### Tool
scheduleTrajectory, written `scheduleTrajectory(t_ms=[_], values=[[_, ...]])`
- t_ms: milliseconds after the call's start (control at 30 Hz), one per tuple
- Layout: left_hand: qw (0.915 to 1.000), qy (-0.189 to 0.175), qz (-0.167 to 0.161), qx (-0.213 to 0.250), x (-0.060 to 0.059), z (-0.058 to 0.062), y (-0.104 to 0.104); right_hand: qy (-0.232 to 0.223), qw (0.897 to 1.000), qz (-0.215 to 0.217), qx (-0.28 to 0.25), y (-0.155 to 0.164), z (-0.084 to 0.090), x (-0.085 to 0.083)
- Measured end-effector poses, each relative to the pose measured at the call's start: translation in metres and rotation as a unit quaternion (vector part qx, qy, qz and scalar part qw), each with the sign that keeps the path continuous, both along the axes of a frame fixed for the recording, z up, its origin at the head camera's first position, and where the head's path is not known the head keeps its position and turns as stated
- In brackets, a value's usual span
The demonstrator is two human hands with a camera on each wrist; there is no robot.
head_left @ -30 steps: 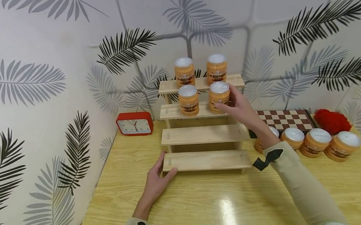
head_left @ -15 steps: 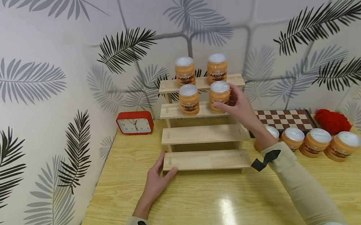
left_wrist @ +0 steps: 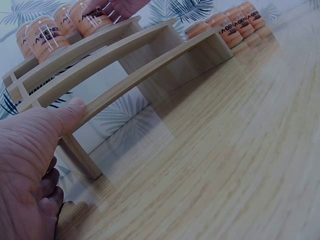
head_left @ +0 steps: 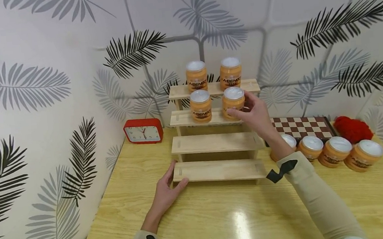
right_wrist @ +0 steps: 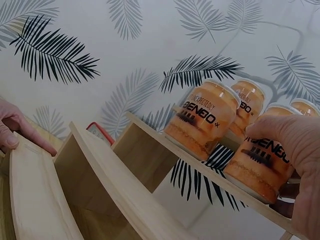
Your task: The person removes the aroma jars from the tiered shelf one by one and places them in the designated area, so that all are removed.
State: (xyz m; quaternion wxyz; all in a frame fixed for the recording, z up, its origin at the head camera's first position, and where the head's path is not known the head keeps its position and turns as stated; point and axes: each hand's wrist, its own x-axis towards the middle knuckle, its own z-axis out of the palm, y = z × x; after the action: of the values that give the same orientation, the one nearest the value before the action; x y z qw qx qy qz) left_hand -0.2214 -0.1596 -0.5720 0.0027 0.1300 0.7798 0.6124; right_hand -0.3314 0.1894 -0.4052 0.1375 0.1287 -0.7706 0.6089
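- Right now the right hand (head_left: 254,113) grips a jar (head_left: 233,103), frame centre, on the rack (head_left: 216,143)'s 2nd step.
- Left hand (head_left: 166,191) flat, fingers loose, braces bottom step.
- Risk: jar near front edge; clumsy release could tip it off.

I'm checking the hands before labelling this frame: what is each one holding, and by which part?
The right hand has its grip round the side of the right jar on the second shelf from the top. The left hand holds nothing; it rests against the bottom shelf's left end.
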Motion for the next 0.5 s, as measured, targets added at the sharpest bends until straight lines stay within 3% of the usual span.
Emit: scheduleTrajectory(t_ms=[500], values=[[1.0, 0.001, 0.002, -0.004, 0.0, 0.0, 0.001, 0.01, 1.0, -0.024, -0.003, 0.007, 0.003, 0.014]])
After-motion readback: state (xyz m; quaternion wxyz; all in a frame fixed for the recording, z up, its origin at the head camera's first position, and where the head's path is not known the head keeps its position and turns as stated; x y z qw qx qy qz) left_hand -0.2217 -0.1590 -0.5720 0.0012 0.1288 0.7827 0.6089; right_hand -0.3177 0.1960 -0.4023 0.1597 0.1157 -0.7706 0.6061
